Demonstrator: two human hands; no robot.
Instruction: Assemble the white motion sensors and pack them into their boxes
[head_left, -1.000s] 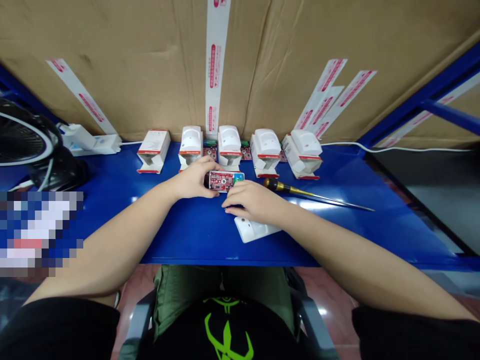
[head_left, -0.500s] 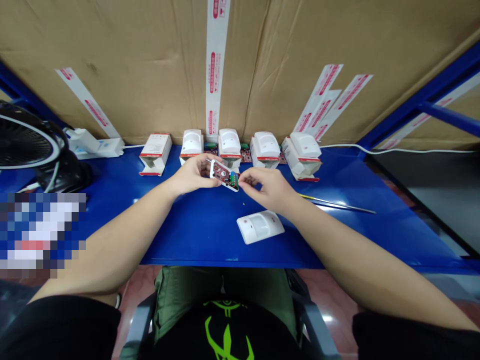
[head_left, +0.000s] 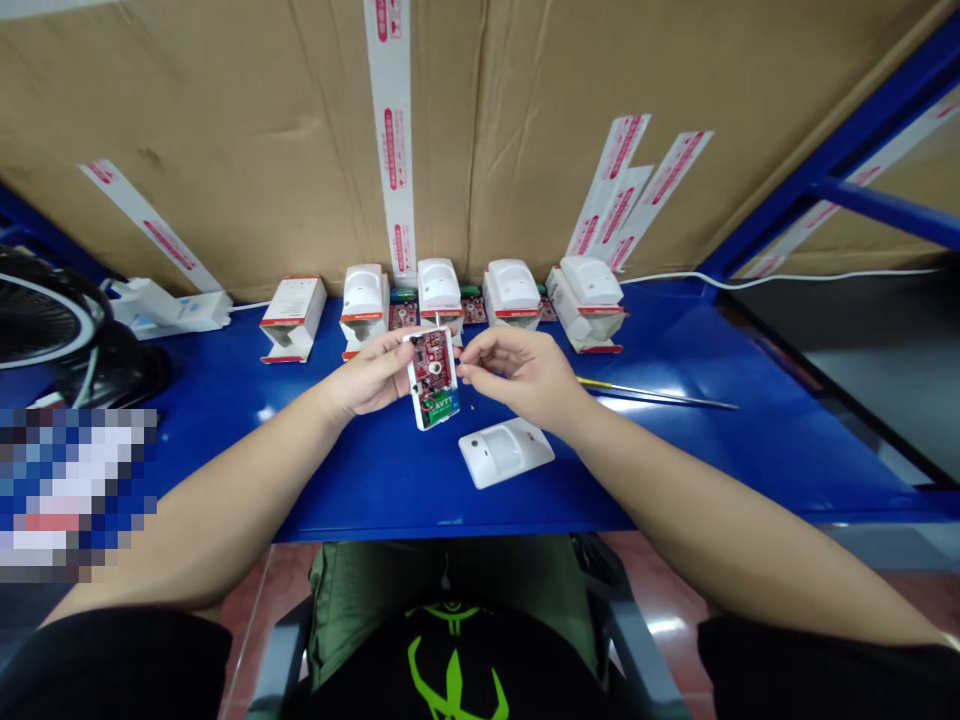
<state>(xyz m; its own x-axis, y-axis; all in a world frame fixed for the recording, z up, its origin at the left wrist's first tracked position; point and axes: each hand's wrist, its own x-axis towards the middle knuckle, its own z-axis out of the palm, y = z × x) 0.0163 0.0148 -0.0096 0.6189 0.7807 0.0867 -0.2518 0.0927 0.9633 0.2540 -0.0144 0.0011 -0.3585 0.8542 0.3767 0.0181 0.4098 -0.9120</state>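
My left hand (head_left: 376,372) is closed on the left edge of a white plastic housing with a red circuit board (head_left: 433,365) in it, its thumb on the front. A green part with lettering sits at the board's lower end, and a thin metal rod sticks up from the top. At the board's right edge, my right hand (head_left: 510,375) has thumb and index finger pinched together; what is between them, if anything, is too small to make out. Below the hands, a white detector cover (head_left: 508,452) lies on the blue table (head_left: 360,490).
Along the back stand several small boxes (head_left: 294,315), most topped with white detectors (head_left: 512,285), with red circuit boards (head_left: 474,308) between them. A thin rod with a yellow end (head_left: 660,394) lies to the right. At left are a black fan (head_left: 112,350) and a white power strip (head_left: 180,315).
The housing has been turned so its board faces me more, with the green end now pointing down. My right fingertips have shifted from its lower end to its right edge.
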